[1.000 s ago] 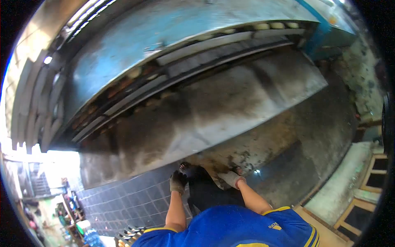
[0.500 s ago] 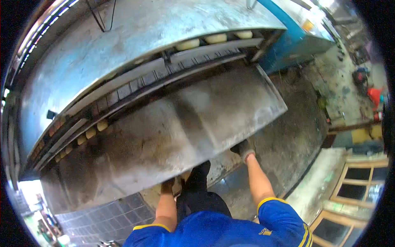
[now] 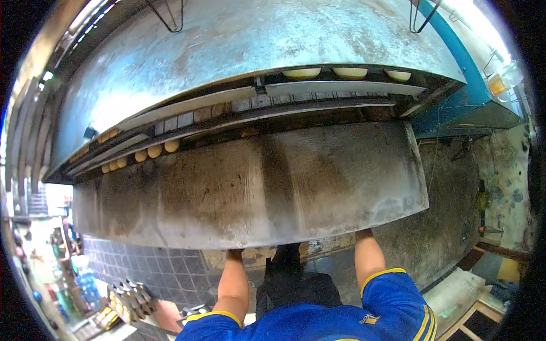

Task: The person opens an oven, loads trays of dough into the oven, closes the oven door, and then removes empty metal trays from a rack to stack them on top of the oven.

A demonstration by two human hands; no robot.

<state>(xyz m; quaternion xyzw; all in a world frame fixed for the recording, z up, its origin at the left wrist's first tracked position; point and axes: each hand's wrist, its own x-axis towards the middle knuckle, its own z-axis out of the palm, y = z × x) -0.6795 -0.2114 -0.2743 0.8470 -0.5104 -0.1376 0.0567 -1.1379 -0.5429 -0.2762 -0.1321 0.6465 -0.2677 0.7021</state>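
At the centre of the view, a long, soot-stained metal panel (image 3: 216, 193) stretches from nine o'clock to three, its near edge curving above the person's two forearms. The left hand (image 3: 235, 252) comes up at seven o'clock and the right hand (image 3: 364, 232) at four, both nearly lost beneath that edge; they seem to touch the panel's underside, but I cannot tell whether the fingers are closed on it or flat. Between the arms, toward six o'clock, are dark trousers (image 3: 298, 290) and a blue shirt (image 3: 318, 324) with yellow trim. Beyond the panel lies a dark slot, with small round pale pieces (image 3: 154, 152) in a row along the panel's far edge near nine o'clock, and three larger pale pieces (image 3: 349, 73) on the upper level toward one o'clock. A blue metal hood (image 3: 239, 45) slopes above the slot at twelve, and dark tiles (image 3: 153, 261) cover the floor near eight.
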